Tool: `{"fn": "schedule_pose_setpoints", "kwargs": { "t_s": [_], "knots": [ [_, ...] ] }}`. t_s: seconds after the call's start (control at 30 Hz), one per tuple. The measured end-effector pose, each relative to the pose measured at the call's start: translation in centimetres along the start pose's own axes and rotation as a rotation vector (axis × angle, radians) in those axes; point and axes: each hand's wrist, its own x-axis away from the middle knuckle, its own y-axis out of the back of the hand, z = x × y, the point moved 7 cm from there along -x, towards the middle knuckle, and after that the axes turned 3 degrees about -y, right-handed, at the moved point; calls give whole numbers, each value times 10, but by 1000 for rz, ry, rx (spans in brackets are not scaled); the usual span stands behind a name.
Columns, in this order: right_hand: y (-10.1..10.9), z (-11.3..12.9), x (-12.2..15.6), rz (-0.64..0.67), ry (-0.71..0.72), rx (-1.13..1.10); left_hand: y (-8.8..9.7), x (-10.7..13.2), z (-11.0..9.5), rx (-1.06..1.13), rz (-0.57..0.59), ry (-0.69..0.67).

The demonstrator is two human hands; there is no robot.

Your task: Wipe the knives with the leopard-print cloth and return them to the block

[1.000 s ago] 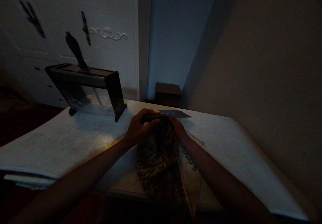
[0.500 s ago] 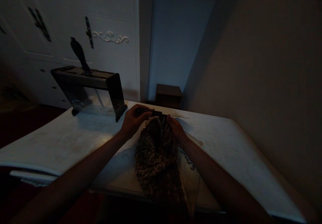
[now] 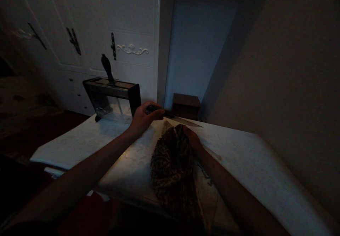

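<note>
We see the left hand (image 3: pixel 145 118) with its fingers closed around the knife (image 3: pixel 171 115) by its handle; the blade points rightward above the table (image 3: pixel 247 158). The right hand (image 3: pixel 193 139) grips the top of the cloth (image 3: pixel 172 161), which passes over the table's near edge.

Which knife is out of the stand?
The held knife, in the left hand; the other knife sits in the black-framed stand, handle up.
</note>
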Motion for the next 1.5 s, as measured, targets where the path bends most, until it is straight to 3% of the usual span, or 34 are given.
{"fn": "schedule_pose_setpoints", "kwargs": {
  "t_s": [0.23, 0.33, 0.7, 0.83, 1.2, 1.3, 1.5],
  "knots": [
    [8, -6, -1, -59, -9, 67, 5, -10, -33, 40, 32, 4],
    [5, -6, -1, -16, 5, 36, 12, -14, -51, -3, 18, 14],
    [10, -9, -4, -84, -55, 87, 39, -26, -101, -94, 50, 26],
    [10, -9, -4, -105, -54, 87, 44, -38, -130, -141, 70, 7],
    [8, -8, -6, -118, -37, 87, 75, -69, -230, -264, -112, -215],
    [9, -9, -7, -120, -43, 97, 88, -79, -246, -282, -152, -290],
    [12, -11, -10, -126, -60, 128, 111, -98, -262, -305, -118, -368]
  ]
}}
